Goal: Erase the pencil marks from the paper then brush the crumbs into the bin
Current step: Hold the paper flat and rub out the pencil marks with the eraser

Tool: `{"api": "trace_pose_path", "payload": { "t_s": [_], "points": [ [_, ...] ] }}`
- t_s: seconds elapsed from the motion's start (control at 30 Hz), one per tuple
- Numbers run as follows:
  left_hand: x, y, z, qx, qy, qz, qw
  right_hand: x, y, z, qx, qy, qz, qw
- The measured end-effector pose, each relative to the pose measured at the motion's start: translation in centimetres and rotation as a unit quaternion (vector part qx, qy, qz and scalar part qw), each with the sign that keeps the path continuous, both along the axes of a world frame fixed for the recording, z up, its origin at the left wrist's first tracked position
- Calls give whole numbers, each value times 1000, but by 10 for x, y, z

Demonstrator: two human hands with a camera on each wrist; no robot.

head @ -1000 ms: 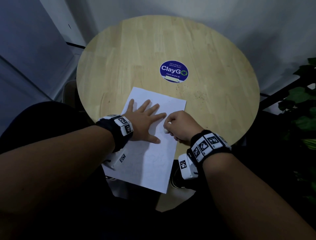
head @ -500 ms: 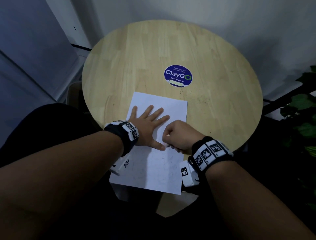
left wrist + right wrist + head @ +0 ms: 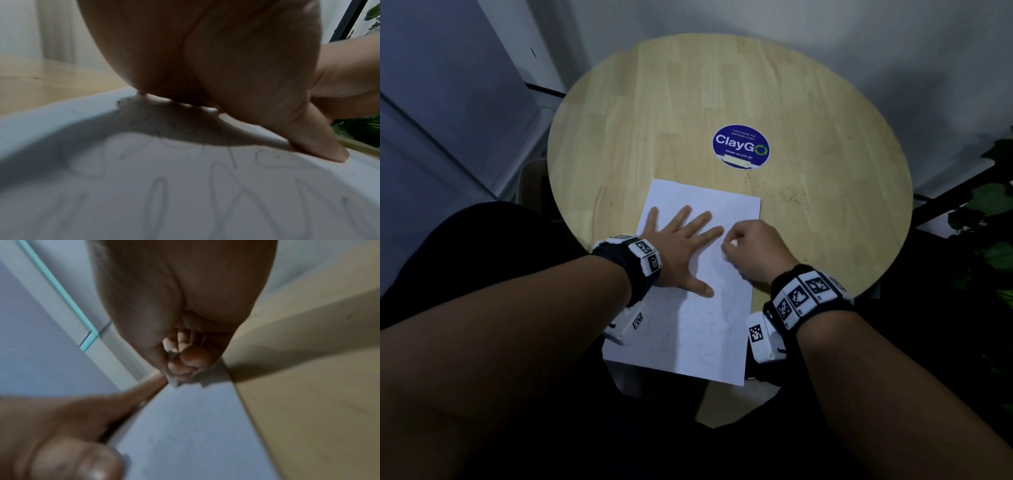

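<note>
We are pressing our left hand flat on the paper, fingers spread and straight, gripping nothing; we judge this is to pin the sheet so it does not slide or crumple under the rubbing. The paper is lying on the round wooden table, its near end hanging past the table's edge toward us. Looping pencil marks are showing across the sheet's near part in the left wrist view, so we judge the erasing is far from done.

Moving right, our right hand is curling its fingers around a small white eraser and holding it down against the paper near the right edge, just beside our left fingertips, close enough for the flat hand to brace the spot being rubbed. Farther right, dark crumbs are lying scattered on the bare wood beyond the sheet, near a blue sticker. We are not seeing any bin.
</note>
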State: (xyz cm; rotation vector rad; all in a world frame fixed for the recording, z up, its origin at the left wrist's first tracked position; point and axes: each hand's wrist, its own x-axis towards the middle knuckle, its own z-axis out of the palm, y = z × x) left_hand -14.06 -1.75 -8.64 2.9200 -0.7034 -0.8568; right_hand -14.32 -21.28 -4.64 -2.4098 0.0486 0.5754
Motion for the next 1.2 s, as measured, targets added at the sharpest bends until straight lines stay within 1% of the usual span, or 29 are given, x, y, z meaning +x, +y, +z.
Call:
{"api": "trace_pose_path", "payload": {
  "t_s": [0.07,0.1,0.13,0.2,0.23,0.27,0.3,0.37,0.4,0.43,0.53,0.57,0.6,0.67,0.7,0.73,0.8,0.83,0.87,0.9,0.97,1.0,1.03,1.13,1.17,1.2],
  "points": [
    [1,0,-2,-2,-5,-1,1000,-6,1,3,10,84,47,995],
    [1,0,-2,-3,-6,-1,1000,-9,3,4,8,93,57,994],
    [1,0,-1,-3,-5,-1,1000,-9,4,3,10,76,52,996],
    [1,0,0,1,0,-1,1000,-3,3,-2,-16,-15,18,1000],
    [1,-1,0,2,2,-1,1000,0,2,-2,-29,-41,5,999],
    [1,-1,1,3,3,0,1000,1,1,-1,-36,-45,10,998],
    [1,-1,1,2,3,1,1000,1,1,-1,-31,-22,26,999],
    [1,-1,0,-1,-2,0,1000,-5,2,1,-9,51,54,997],
    [1,-1,0,0,-3,0,1000,-8,3,2,-4,67,54,996],
    [1,-1,0,2,-2,0,1000,-8,3,1,3,59,41,997],
    [2,-2,2,6,1,1,1000,-2,2,-2,-16,-31,-13,999],
    [2,-1,2,5,1,1,1000,-2,2,-2,-15,-30,-13,999],
    [2,-1,1,4,0,0,1000,-4,3,0,-4,-7,-3,1000],
    [2,0,-1,4,-4,-3,1000,-8,5,2,18,69,27,997],
    [2,0,-1,4,-4,-4,1000,-10,5,2,20,83,32,996],
    [2,0,-1,5,-3,-4,1000,-10,6,1,24,74,25,997],
    [3,0,0,9,-3,-3,1000,-5,6,-3,6,-2,-7,1000],
    [4,0,0,9,-1,-3,1000,-3,5,-3,-6,-26,-24,999],
    [4,-1,0,8,0,-2,1000,-1,4,-3,-8,-29,-25,999],
    [3,0,0,7,0,-2,1000,-2,5,-1,0,-2,-13,1000],
    [3,0,-1,5,-3,-2,1000,-6,5,2,16,78,32,996],
    [3,0,-1,4,-5,-2,1000,-8,5,3,16,96,47,994],
    [3,0,-1,5,-5,-1,1000,-9,6,3,18,89,46,995],
    [4,-1,-1,7,-2,-1,1000,-3,6,-2,11,-11,-6,1000],
    [4,-1,-1,7,-1,-1,1000,-2,6,-2,10,-17,-16,1000],
    [4,0,0,7,-2,-2,1000,-2,6,-1,13,0,-7,1000]
  ]
}}
